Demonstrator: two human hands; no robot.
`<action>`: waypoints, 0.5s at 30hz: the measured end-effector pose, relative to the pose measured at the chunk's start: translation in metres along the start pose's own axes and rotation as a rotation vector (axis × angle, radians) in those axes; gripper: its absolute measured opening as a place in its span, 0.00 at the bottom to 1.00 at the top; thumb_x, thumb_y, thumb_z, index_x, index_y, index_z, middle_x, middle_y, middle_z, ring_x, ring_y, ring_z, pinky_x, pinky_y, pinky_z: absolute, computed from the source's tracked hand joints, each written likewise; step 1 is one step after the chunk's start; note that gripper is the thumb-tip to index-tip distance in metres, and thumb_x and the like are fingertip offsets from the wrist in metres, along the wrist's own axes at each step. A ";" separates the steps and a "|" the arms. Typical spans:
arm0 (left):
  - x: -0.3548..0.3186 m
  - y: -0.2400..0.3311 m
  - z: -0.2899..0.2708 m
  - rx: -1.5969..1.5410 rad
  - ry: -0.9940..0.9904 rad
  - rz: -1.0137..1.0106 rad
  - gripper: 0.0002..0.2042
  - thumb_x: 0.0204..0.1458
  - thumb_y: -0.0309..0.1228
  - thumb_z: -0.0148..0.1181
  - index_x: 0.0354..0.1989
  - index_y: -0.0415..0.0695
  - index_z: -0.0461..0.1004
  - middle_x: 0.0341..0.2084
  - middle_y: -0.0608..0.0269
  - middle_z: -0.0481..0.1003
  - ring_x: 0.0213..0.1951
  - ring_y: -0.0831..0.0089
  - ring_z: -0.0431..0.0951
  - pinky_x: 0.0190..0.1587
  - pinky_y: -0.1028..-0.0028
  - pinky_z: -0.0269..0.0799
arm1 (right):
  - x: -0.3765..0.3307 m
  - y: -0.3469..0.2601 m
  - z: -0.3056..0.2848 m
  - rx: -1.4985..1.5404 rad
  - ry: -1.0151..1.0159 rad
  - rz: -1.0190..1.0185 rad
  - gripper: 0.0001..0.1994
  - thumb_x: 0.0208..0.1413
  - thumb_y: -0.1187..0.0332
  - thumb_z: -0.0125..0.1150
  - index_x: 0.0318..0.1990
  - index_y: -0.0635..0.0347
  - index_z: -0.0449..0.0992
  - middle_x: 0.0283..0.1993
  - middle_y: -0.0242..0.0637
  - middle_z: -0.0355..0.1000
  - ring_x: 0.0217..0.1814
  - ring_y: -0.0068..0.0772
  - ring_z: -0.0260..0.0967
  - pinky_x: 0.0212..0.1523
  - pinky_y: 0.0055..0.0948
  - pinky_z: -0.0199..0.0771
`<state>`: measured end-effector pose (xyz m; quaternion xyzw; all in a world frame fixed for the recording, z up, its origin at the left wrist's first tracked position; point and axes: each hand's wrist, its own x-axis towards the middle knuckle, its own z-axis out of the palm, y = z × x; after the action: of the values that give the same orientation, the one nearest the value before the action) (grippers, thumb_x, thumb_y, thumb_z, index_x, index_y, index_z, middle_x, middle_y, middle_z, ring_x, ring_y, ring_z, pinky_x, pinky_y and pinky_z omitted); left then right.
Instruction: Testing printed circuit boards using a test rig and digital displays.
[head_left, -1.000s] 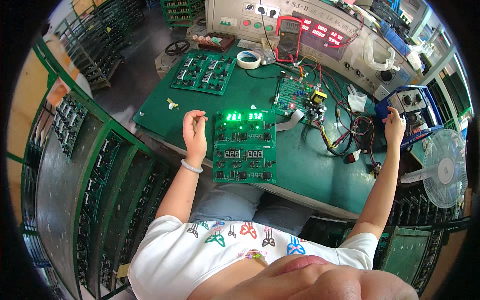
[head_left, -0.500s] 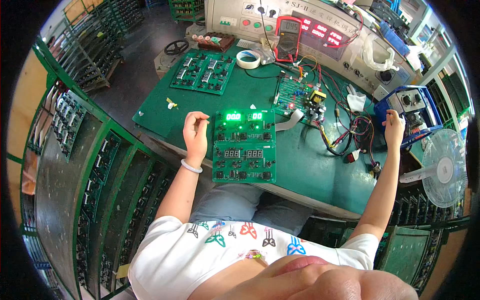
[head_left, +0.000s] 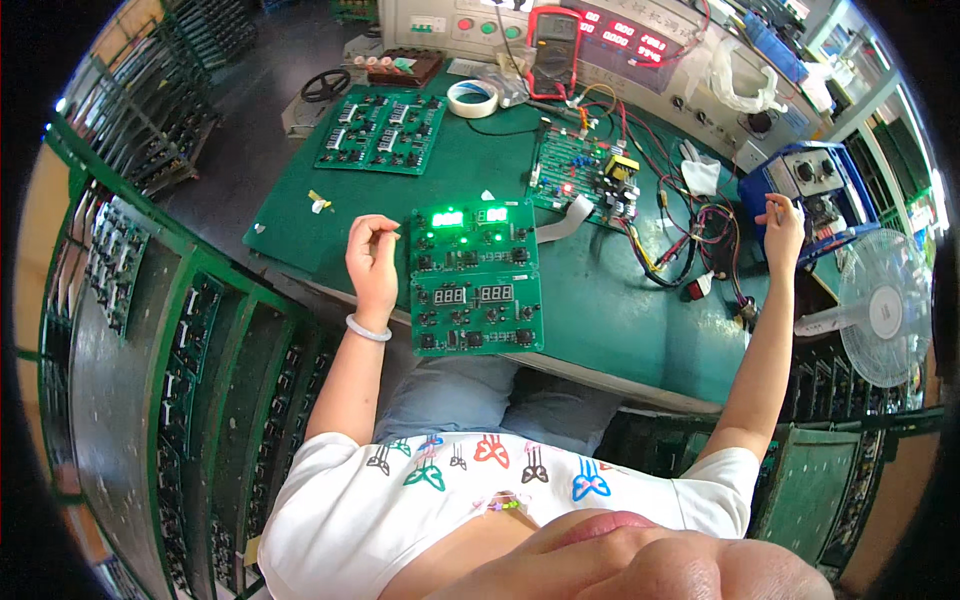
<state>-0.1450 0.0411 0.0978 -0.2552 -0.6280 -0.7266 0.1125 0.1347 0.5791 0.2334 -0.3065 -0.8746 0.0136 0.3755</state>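
Two green rectangular circuit boards with lit digit displays (head_left: 474, 280) lie joined at near edge of green surface (head_left: 600, 320). Left hand (head_left: 372, 262) just beside boards' left edge, fingers curled loosely, thumb and fingertips pinched; whether anything is held, cannot tell. White bangle (head_left: 367, 329) on left wrist. Right hand (head_left: 783, 222) reaches far right, fingers resting on blue box-shaped instrument with knobs (head_left: 815, 190), grasping nothing visible. Tangle of red and black wires (head_left: 690, 240) between boards and right hand. White tape roll (head_left: 473, 98) farther back.
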 end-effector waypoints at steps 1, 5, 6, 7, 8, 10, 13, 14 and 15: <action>0.000 -0.001 0.000 0.012 0.003 0.006 0.06 0.55 0.15 0.51 0.34 0.38 0.73 0.37 0.64 0.69 0.36 0.78 0.71 0.40 0.79 0.70 | -0.001 -0.004 0.000 0.028 -0.004 0.021 0.07 0.62 0.68 0.57 0.44 0.55 0.77 0.26 0.38 0.76 0.29 0.32 0.75 0.37 0.31 0.69; 0.001 -0.004 0.002 0.014 0.005 0.010 0.06 0.54 0.14 0.51 0.34 0.38 0.72 0.37 0.63 0.69 0.39 0.76 0.71 0.42 0.78 0.71 | 0.000 -0.012 -0.003 0.089 0.033 0.027 0.06 0.61 0.70 0.57 0.41 0.60 0.78 0.27 0.41 0.76 0.26 0.31 0.78 0.30 0.30 0.72; 0.003 -0.005 0.003 0.027 0.001 0.004 0.05 0.54 0.15 0.51 0.34 0.38 0.72 0.37 0.63 0.69 0.39 0.76 0.71 0.42 0.78 0.71 | 0.002 -0.001 0.000 0.099 0.033 -0.005 0.07 0.60 0.69 0.58 0.41 0.60 0.79 0.25 0.41 0.77 0.25 0.31 0.78 0.29 0.29 0.73; 0.001 -0.003 -0.002 0.054 0.011 -0.005 0.05 0.54 0.15 0.51 0.34 0.38 0.72 0.37 0.63 0.69 0.40 0.76 0.71 0.43 0.77 0.71 | 0.007 -0.017 -0.001 0.137 -0.055 0.080 0.07 0.60 0.68 0.59 0.40 0.61 0.79 0.24 0.41 0.77 0.24 0.31 0.78 0.28 0.29 0.73; 0.002 -0.006 -0.008 0.074 0.011 0.004 0.05 0.54 0.15 0.51 0.34 0.38 0.72 0.38 0.63 0.69 0.40 0.76 0.71 0.43 0.77 0.71 | 0.012 -0.029 -0.005 0.107 -0.139 0.167 0.08 0.59 0.67 0.60 0.39 0.60 0.80 0.25 0.41 0.77 0.22 0.30 0.77 0.27 0.29 0.73; 0.002 -0.001 -0.004 0.070 0.010 -0.008 0.04 0.55 0.16 0.51 0.34 0.38 0.71 0.38 0.63 0.69 0.40 0.75 0.70 0.44 0.77 0.69 | 0.023 -0.045 -0.019 -0.134 -0.275 0.150 0.14 0.57 0.56 0.62 0.39 0.57 0.82 0.30 0.43 0.79 0.29 0.40 0.79 0.34 0.37 0.76; 0.002 0.000 -0.002 0.070 -0.010 -0.012 0.05 0.56 0.15 0.50 0.34 0.38 0.72 0.38 0.63 0.69 0.40 0.76 0.70 0.44 0.78 0.69 | 0.054 -0.057 -0.025 -0.534 -0.244 0.192 0.23 0.60 0.45 0.53 0.42 0.55 0.82 0.43 0.47 0.79 0.48 0.49 0.77 0.47 0.45 0.77; 0.003 -0.001 0.000 0.066 -0.011 -0.021 0.05 0.56 0.15 0.50 0.34 0.38 0.72 0.38 0.63 0.69 0.40 0.76 0.70 0.44 0.78 0.69 | 0.068 -0.053 -0.031 -0.625 -0.222 0.207 0.23 0.62 0.45 0.51 0.44 0.55 0.82 0.45 0.47 0.79 0.49 0.50 0.77 0.48 0.46 0.77; 0.004 -0.002 0.002 0.075 -0.034 -0.016 0.05 0.56 0.15 0.50 0.34 0.38 0.71 0.38 0.63 0.69 0.40 0.76 0.70 0.44 0.78 0.69 | 0.084 -0.042 -0.036 -0.711 -0.201 0.218 0.24 0.63 0.46 0.48 0.45 0.55 0.81 0.46 0.47 0.78 0.51 0.52 0.76 0.49 0.47 0.77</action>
<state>-0.1487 0.0439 0.0982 -0.2579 -0.6587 -0.6989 0.1056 0.0919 0.5835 0.3248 -0.5058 -0.8194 -0.2211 0.1546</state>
